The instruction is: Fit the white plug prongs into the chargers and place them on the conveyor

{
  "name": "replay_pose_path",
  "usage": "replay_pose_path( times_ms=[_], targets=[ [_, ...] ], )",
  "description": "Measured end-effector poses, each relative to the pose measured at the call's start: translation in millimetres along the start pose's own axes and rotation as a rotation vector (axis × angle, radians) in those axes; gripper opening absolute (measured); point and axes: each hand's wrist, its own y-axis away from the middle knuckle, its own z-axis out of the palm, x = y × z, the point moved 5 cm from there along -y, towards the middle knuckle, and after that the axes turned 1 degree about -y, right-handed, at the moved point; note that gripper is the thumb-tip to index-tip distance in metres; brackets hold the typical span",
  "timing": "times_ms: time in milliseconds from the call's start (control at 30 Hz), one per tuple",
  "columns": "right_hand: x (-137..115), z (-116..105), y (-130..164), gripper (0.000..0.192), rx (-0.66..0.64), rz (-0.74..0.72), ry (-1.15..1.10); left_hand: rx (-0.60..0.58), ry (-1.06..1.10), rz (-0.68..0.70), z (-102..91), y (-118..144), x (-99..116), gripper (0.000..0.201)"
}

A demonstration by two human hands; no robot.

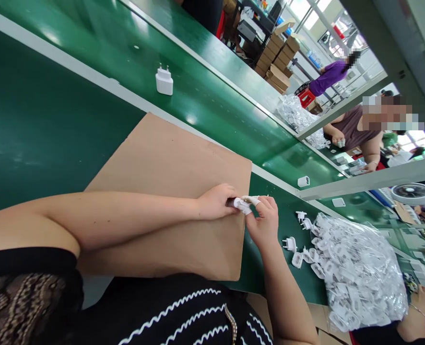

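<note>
I see the left hand [218, 201] and right hand [265, 223] both pinched shut on 1 small white plug part [243, 205] over the cardboard sheet [169, 163] edge. Risk: it may slip onto the green belt [54, 120]. Loose plug pieces [299, 244] and bagged parts [356, 268] crowd the right; 1 charger [164, 81] stands well apart.

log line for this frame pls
left hand: holds white plug part | right hand: pinches same part | under: cardboard sheet | nearby: bagged plugs
</note>
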Motion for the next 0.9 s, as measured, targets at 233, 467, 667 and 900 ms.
replay_pose_path(
  times_ms=[233,467,667,900],
  targets=[
    [0,-4,-1,0.021,0.031,-0.01,0.036,-0.003,0.016,-0.032,-1.4,2,3,0.016],
    [-3,0,-3,0.024,-0.014,-0.035,0.135,-0.012,0.009,-0.021,-1.8,2,5,0.014],
    [-6,-1,-10,0.023,-0.063,-0.067,0.146,-0.004,0.011,-0.041,-3.0,1,6,0.014],
    [5,12,4,0.024,0.062,0.099,0.031,0.052,-0.024,-0.046,-0.7,4,1,0.018]
  ],
)
